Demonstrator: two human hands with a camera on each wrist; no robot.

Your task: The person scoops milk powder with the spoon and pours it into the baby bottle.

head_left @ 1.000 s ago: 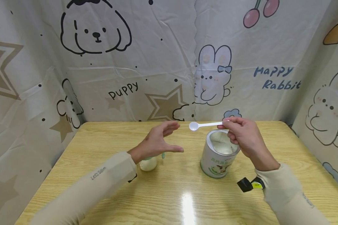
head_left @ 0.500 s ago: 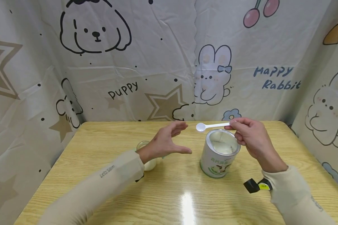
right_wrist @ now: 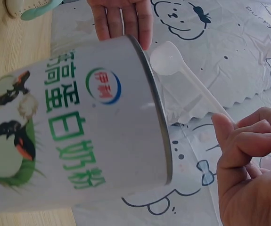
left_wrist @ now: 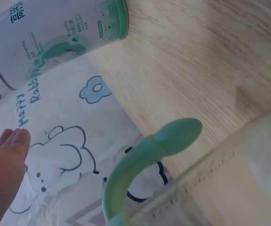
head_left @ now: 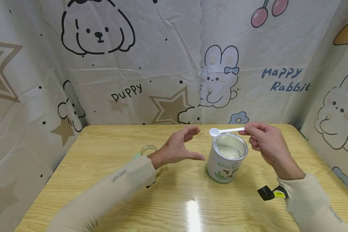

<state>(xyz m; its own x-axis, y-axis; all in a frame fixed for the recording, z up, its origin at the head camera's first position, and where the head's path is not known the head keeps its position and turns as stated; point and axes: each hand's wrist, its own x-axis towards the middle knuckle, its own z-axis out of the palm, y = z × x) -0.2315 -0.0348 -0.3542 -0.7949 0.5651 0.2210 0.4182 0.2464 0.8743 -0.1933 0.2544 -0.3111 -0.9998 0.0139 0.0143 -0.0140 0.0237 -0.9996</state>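
My right hand pinches the handle end of a white measuring scoop. The scoop's bowl hangs just above the far-left rim of an open milk powder can, and looks empty from the head view. White powder lies inside the can. My left hand hovers to the left of the can, thumb apart from the fingers, holding nothing. Behind the left wrist stands a clear baby bottle, mostly hidden; its green handle and measuring marks show in the left wrist view.
Everything stands on a wood-grain table. A printed cloth with puppy and rabbit drawings hangs at the back and both sides. A black wrist strap piece sticks out below the right wrist.
Both hands have moved to the right, the scoop going with the right hand until its bowl came over the can's rim. More of the bottle's mouth shows behind the left arm.
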